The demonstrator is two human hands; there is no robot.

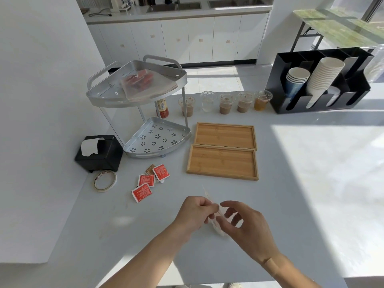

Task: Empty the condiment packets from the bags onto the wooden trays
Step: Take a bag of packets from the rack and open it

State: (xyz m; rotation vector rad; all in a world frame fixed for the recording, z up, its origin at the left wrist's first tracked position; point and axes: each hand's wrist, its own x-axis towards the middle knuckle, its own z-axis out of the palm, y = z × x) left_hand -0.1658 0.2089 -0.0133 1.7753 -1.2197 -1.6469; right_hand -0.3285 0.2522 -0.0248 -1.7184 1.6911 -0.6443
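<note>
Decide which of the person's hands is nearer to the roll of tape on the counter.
Left. The left hand sits right of the roll of tape and nearer the camera; the right hand lies farther right, beyond the clear bag both hands hold.

Strong daylight is pouring in from the right, washing a broad patch of the table (324,183) to near white with glare, while the left part is sitting in soft grey shade. The black cup holder (320,100) is casting a long shadow leftward. The wide lens is bending the edges, so cabinets (199,40) and walls are leaning. The clear bag (218,225) between the hands is smearing with motion blur; the far sink counter (176,9) is looking soft.
</note>
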